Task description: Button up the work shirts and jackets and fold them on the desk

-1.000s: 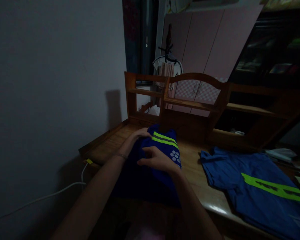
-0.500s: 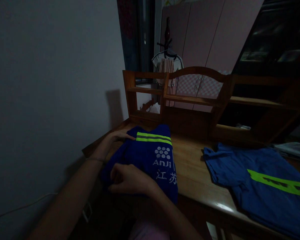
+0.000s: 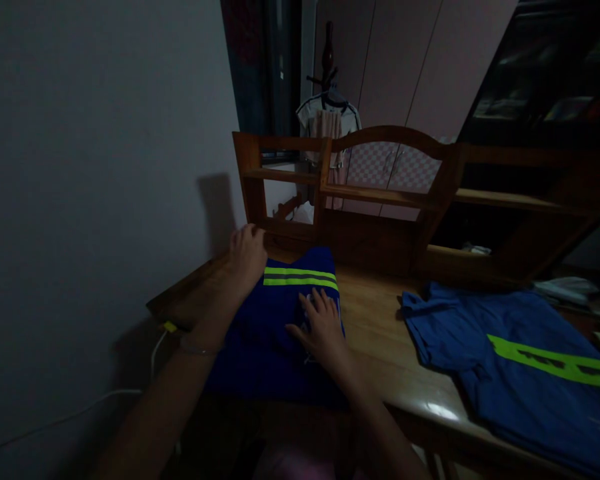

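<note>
A folded dark blue shirt [image 3: 265,333] with neon yellow stripes lies at the left end of a wooden desk [image 3: 375,333]. My right hand [image 3: 320,327] lies flat on top of it, fingers spread and stretched forward. My left hand [image 3: 247,255] rests at the shirt's far left corner, fingers bent down over the edge near the shelf unit. A second blue shirt [image 3: 510,367] with a yellow band lies spread out on the right of the desk, away from both hands.
A wooden shelf unit [image 3: 380,193] stands along the back of the desk. A grey wall [image 3: 95,167] is close on the left, with a white cable [image 3: 80,413] below. Pink wardrobe doors [image 3: 405,73] and hanging clothes [image 3: 327,127] are behind.
My right hand moved from the shirt's near edge up onto its middle and flattened out, covering the white print. My left hand shifted forward to the far left corner.
</note>
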`<state>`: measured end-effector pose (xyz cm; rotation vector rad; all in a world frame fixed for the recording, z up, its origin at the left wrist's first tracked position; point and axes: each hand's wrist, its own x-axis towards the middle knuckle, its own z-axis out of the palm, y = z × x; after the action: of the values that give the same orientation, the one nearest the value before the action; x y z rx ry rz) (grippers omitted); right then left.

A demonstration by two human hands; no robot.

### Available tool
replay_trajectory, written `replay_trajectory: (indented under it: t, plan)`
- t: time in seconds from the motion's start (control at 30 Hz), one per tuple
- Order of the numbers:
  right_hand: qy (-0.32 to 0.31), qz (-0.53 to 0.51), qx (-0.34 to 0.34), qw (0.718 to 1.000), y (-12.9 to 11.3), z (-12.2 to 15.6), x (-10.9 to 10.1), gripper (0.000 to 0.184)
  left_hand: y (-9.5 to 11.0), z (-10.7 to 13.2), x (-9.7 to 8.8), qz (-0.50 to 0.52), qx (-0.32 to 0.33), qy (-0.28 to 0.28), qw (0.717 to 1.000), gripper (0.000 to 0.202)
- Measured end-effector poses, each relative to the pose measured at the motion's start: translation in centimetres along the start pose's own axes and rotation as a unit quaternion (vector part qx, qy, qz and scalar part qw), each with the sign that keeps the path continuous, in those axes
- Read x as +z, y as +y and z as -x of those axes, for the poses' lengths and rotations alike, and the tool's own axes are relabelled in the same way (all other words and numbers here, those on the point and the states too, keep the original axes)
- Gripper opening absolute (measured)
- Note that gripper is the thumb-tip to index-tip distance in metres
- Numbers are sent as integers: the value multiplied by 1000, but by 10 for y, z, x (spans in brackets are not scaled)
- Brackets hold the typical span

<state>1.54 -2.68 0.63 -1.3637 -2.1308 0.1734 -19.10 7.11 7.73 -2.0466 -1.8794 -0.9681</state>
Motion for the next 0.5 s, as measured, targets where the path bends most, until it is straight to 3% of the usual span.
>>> replay_trajectory:
  t: [0.07, 0.13, 0.27, 0.37, 0.5]
  plan:
    - [-16, 26, -39, 999, -8, 13, 12, 72, 26, 7, 24, -3, 53, 5, 999, 39]
    - [-32, 33, -84, 995, -20, 28, 19, 71, 39, 18, 53, 5, 86, -58, 995, 42]
    - [-88, 21, -164, 982, -37, 54, 23, 73, 22, 34, 103, -3, 44, -181, 982, 49]
    - [-101, 24, -194, 975, -38, 68, 25, 75, -2, 31, 114, -19, 40, -201, 979, 48]
    - [-113, 38, -254, 960, -37, 86, 32, 60, -10, 15, 103, -50, 28, -185, 981, 45]
